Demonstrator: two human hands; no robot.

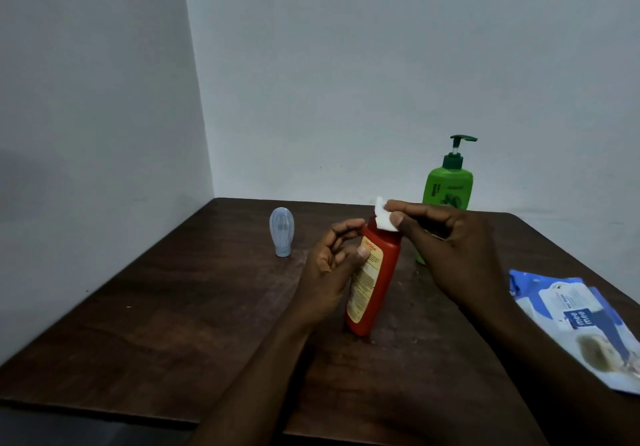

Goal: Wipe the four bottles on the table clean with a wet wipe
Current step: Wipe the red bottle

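While red plastic bottle with cream label [375, 272] stands tilted, base on dark wooden surface [173, 307], left hand [332, 262] grips its upper part, thumb pressed on label. Right hand [457, 248] pinches small white wet wipe [384, 217] between thumb and fingers, right on bottle's top (cap hidden under it). Green pump bottle [448, 186] upright behind right hand, near back edge. Small pale blue translucent bottle [281, 231] stands well apart on left. Blue wet-wipe pack [581, 324] lies flat at right edge.

Wooden table [138, 324]: blue bottle [281, 232], green pump bottle [448, 186], wipes pack [571, 324].
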